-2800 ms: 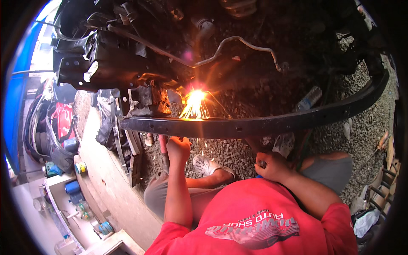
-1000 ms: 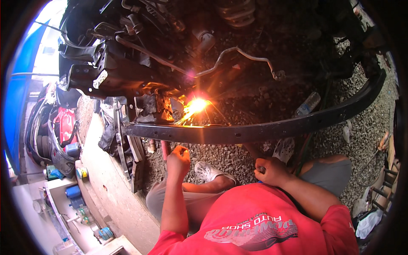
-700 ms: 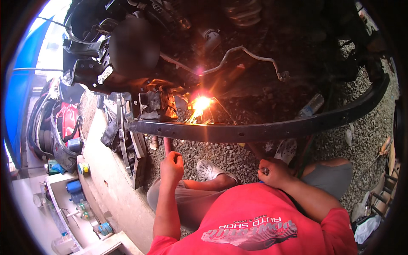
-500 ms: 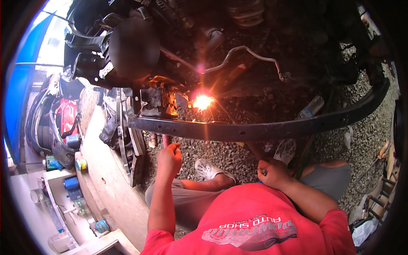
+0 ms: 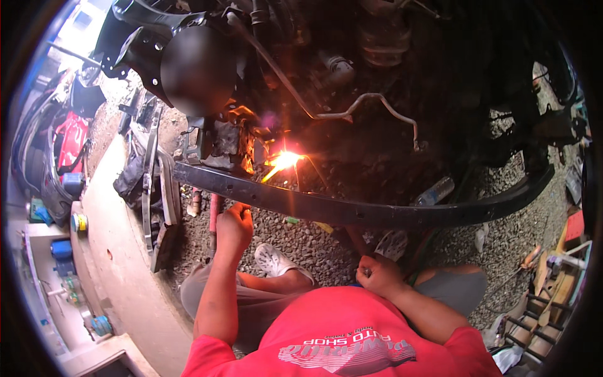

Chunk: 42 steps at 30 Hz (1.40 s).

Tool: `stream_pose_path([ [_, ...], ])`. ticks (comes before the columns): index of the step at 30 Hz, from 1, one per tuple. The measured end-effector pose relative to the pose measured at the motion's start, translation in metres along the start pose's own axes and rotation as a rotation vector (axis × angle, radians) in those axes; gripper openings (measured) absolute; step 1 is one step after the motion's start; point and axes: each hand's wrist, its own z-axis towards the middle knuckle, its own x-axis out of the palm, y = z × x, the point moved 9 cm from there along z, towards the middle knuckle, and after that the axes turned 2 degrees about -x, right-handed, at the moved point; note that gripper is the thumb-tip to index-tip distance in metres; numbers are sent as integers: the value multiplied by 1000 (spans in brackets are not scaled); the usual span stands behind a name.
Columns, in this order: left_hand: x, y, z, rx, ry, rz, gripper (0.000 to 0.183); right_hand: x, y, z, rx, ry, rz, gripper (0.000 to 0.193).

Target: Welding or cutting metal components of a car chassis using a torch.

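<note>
My left hand is closed, just on the near side of a long dark curved metal bar. Anything inside its fingers is hidden. Beside it stands a red-pink handle, which I cannot tell is touched. Farther right, my right hand is curled around something dark that I cannot make out. Past the bar, a dazzling orange-white glow throws out sparks. Its source is washed out by the light. Left of it, a rough metal bracket shows orange light along its edge.
A thin bent metal pipe hangs beyond the bar. Gravel lies under my white clogs. A plastic bottle rests behind the bar. At left are a pale ledge and car parts; at right, a dark rack.
The whole view has shifted, so the hands and bar appear farther left and lower. The glow now stretches into a slanted streak. Both hands stay closed.
</note>
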Motion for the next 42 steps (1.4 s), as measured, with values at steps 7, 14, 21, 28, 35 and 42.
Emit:
stream_pose_path([
  [7, -5, 2, 2, 55, -45, -16, 17, 0, 9, 7, 12, 61, 24, 16],
  [14, -6, 4, 1, 8, -20, -28, 17, 1, 13, 11, -24, 46, 67, 14],
  [21, -13, 4, 2, -6, -35, -45, 17, 4, 10, 9, -61, 23, 62, 13],
  [28, -10, 4, 1, -62, 13, -39, 17, 1, 15, 9, -101, -15, 61, 13],
  [35, -11, 3, 1, -47, 0, -10, 17, -2, 17, 9, -92, -1, 51, 15],
  [42, -11, 2, 2, -81, 29, -30, 17, 0, 14, 11, -84, 20, 54, 17],
])
